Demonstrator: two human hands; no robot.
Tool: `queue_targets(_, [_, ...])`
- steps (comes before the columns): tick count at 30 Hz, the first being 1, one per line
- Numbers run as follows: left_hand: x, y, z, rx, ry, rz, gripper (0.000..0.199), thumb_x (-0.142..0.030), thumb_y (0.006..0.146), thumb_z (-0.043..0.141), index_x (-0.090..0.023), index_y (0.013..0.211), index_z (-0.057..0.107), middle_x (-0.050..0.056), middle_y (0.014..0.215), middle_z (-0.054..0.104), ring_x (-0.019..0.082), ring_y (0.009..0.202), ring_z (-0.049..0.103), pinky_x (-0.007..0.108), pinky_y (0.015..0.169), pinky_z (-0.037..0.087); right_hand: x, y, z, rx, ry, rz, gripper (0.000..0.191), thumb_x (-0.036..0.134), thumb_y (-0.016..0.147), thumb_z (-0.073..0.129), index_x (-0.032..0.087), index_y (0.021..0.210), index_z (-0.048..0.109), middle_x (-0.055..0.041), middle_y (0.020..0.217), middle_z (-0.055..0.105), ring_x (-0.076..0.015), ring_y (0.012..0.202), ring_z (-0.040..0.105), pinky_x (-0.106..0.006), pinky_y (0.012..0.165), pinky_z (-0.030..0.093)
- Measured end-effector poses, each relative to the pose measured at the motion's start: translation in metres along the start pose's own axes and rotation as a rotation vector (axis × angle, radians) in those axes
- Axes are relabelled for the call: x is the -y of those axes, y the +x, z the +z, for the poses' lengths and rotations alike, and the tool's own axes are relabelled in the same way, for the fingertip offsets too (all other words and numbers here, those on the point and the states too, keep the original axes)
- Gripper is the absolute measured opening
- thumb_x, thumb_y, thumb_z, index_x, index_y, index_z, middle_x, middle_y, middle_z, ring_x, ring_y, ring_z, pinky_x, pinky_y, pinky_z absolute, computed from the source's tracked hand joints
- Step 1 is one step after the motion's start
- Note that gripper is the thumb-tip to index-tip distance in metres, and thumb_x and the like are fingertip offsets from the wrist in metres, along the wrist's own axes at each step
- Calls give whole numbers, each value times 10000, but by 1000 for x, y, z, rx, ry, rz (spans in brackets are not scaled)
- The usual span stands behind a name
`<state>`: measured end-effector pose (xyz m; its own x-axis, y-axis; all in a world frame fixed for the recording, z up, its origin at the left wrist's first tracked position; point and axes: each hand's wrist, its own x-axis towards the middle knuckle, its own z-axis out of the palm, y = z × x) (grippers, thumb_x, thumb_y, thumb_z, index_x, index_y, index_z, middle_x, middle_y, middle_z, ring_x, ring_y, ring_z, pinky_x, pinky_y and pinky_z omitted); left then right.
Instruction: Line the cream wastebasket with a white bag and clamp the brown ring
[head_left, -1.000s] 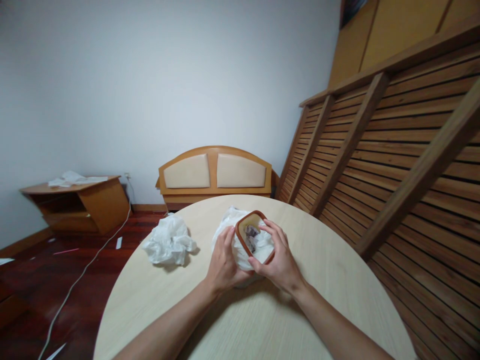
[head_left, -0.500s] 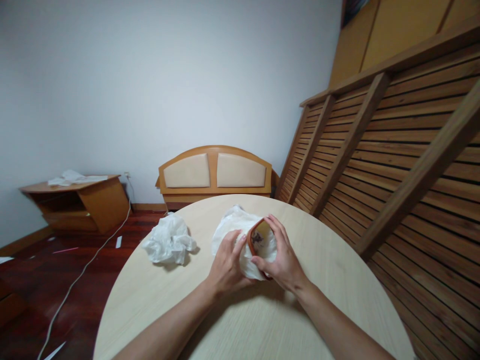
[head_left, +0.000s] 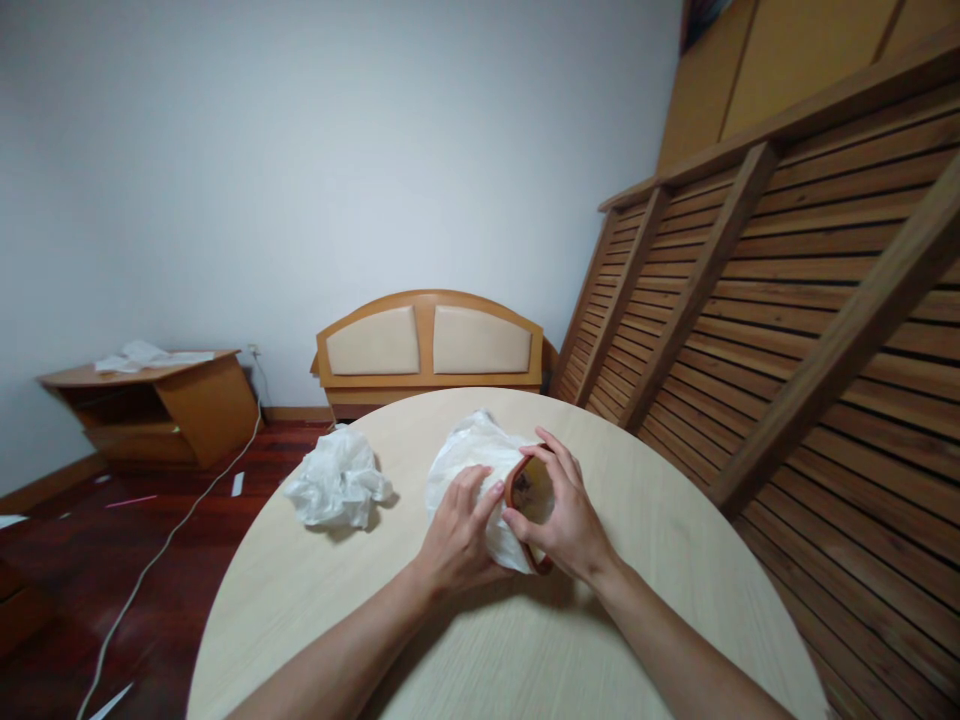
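A round, brown-rimmed container (head_left: pixel 537 485) is tilted so that its open mouth faces right, with a dark patch inside. White crumpled paper (head_left: pixel 469 445) lies around its outer side. My left hand (head_left: pixel 461 530) grips the paper-covered side, fingertips close to the rim. Curled over the rim from the right, my right hand (head_left: pixel 568 515) holds the container with thumb and fingers. A second ball of white crumpled paper (head_left: pixel 339 480) rests on the round table to the left. The container's far end is hidden by paper.
Both hands are over a round pale wooden table (head_left: pixel 660 620). Behind it stands a padded headboard (head_left: pixel 424 345). A slatted wooden frame (head_left: pixel 739 320) leans at the right. At the left are a low cabinet (head_left: pixel 210 410) and a cable (head_left: pixel 161 560) on the floor.
The container has turned slightly and moved a little right and down, showing less of its inside. Both hands have shifted their fingers a little on it.
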<state>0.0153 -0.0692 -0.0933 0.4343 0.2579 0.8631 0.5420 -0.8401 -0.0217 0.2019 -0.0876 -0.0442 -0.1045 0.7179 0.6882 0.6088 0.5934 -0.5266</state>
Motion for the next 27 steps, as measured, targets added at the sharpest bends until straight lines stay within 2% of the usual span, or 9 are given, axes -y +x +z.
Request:
queue_targets(12, [2, -2, 2, -7, -10, -29, 1162, -567, 679, 827, -263, 1557, 130, 221, 1428, 413, 392, 1311, 482, 582, 998, 502, -5, -1, 1, -31, 2, -26, 647, 411, 717, 760, 235, 1288, 512, -143, 1502, 431, -357, 1391, 413, -562, 1154, 372])
queue_targets(18, [2, -1, 0, -8, -15, -36, 1145, -549, 701, 818, -238, 1560, 128, 228, 1423, 400, 385, 1327, 467, 576, 1018, 495, -8, 0, 1, -87, -1, -63, 679, 465, 720, 760, 229, 1302, 501, -150, 1468, 461, -361, 1362, 432, -570, 1153, 361])
queue_targets(27, [4, -2, 2, -16, -32, -78, 1216, -532, 661, 849, -271, 1566, 78, 215, 1420, 413, 385, 1314, 491, 582, 1015, 504, -8, 1, -4, -143, 11, -103, 721, 504, 730, 743, 217, 1351, 518, -155, 1454, 487, -373, 1345, 463, -571, 1132, 392])
